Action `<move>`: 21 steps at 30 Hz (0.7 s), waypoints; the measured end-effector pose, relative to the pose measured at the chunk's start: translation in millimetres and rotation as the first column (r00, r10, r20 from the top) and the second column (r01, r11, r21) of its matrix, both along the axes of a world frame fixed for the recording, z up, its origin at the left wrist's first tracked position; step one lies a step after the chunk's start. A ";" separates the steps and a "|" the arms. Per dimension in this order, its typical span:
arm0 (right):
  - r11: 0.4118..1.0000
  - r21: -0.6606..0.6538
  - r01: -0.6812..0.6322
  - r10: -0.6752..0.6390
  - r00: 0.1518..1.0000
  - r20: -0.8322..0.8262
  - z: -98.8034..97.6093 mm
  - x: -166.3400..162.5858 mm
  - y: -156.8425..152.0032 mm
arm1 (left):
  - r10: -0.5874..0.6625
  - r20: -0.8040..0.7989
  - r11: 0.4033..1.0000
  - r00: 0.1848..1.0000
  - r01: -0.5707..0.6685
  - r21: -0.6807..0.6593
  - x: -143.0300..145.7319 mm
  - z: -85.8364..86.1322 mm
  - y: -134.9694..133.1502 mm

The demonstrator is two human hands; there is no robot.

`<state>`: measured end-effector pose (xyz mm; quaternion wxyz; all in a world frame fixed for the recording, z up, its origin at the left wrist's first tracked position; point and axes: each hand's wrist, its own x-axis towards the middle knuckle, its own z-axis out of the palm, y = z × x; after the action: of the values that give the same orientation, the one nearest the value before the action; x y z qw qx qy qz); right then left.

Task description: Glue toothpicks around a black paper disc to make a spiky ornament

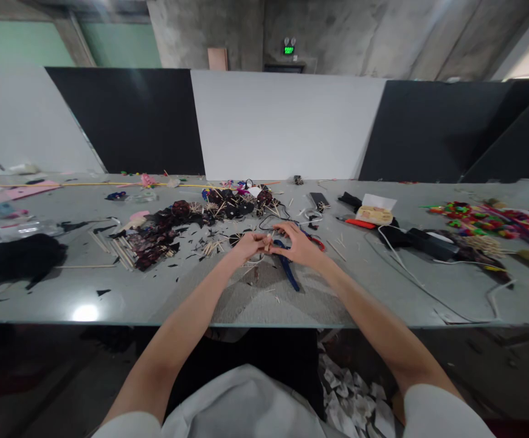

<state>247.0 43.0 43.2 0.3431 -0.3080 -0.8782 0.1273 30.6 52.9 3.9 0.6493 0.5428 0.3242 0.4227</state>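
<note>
At the middle of the grey table [137, 298], both hands meet, and between their fingertips sits a small pale piece [269, 239]! The left hand [252, 245] comes in from the left, thumb and fingers brought together on the piece. The right hand [297, 245] curls in opposite, fingertips right beside it; whether they pinch or merely steady it, I cannot tell. Which way does the piece point? Too small and too covered by fingers to call: only a pale sliver shows, seeming to rise from the grip, and its long axis is unclear.

Just below, a blue tool [288, 272] lies slanted, its lower end aimed at the near table edge and slightly right, its upper end partly hidden by the right hand. Beyond that hand, a red loop [318, 244] peeks out, the rest out of sight. Left of the hands, pale sticks [212, 248] fan out loosely, individual tips blurred.
</note>
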 end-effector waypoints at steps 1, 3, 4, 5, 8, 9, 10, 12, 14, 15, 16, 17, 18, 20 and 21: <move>1.000 0.021 0.014 -0.014 1.000 -0.001 -4.0 -3.1 0.8 | 0.040 0.027 0.999 0.999 -0.040 -0.001 1.4 -0.9 1.1; 0.998 0.053 0.044 -0.044 0.999 0.013 -12.3 -9.2 2.2 | 0.086 0.062 0.996 0.994 -0.086 -0.013 3.8 -2.4 2.2; 0.996 0.066 0.058 -0.059 0.998 0.019 -15.9 -11.8 2.7 | 0.097 0.073 0.995 0.993 -0.096 -0.022 5.0 -3.0 2.2; 0.994 0.079 0.071 -0.073 0.997 0.022 -19.0 -13.9 3.1 | 0.103 0.083 0.994 0.991 -0.101 -0.030 6.0 -3.5 2.0; 0.988 0.126 0.085 -0.088 0.996 0.020 -23.8 -16.3 3.7 | 0.103 0.105 0.994 0.989 -0.098 -0.052 8.9 -3.9 0.5; 0.987 0.141 0.083 -0.087 0.996 0.020 -24.3 -16.0 4.0 | 0.101 0.111 0.994 0.989 -0.095 -0.058 9.6 -3.7 0.1; 0.985 0.154 0.081 -0.086 0.996 0.021 -24.4 -15.5 4.4 | 0.099 0.117 0.994 0.988 -0.092 -0.064 10.3 -3.6 -0.3; 0.982 0.174 0.079 -0.084 0.996 0.025 -24.3 -14.1 5.5 | 0.100 0.129 0.993 0.987 -0.091 -0.073 10.9 -3.5 -0.5; 0.979 0.191 0.068 -0.077 0.996 0.037 -24.6 -13.2 6.9 | 0.103 0.139 0.993 0.985 -0.093 -0.079 11.0 -3.8 -0.2; 0.978 0.199 0.061 -0.071 0.997 0.044 -24.9 -12.9 7.5 | 0.105 0.143 0.992 0.984 -0.094 -0.080 10.9 -4.1 0.1; 0.978 0.204 0.054 -0.065 0.997 0.049 -25.1 -12.7 7.9 | 0.106 0.146 0.992 0.983 -0.095 -0.081 10.8 -4.5 0.4; 0.977 0.205 0.050 -0.062 0.997 0.050 -25.3 -12.7 8.1 | 0.108 0.149 0.992 0.983 -0.096 -0.082 10.7 -4.9 0.6; 0.978 0.203 0.049 -0.060 0.997 0.046 -25.2 -12.6 8.2 | 0.108 0.151 0.992 0.983 -0.096 -0.084 10.6 -5.3 0.8; 0.981 0.187 0.051 -0.058 0.998 0.032 -24.5 -12.5 7.9 | 0.108 0.151 0.992 0.983 -0.095 -0.088 10.7 -5.9 1.0; 0.983 0.174 0.051 -0.056 0.998 0.024 -23.7 -12.3 7.5 | 0.107 0.151 0.991 0.983 -0.094 -0.091 10.9 -6.1 0.9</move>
<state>234.7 50.5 19.5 0.3592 -0.3019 -0.8823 0.0366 41.5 53.8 -2.2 0.6723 0.4637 0.3169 0.4822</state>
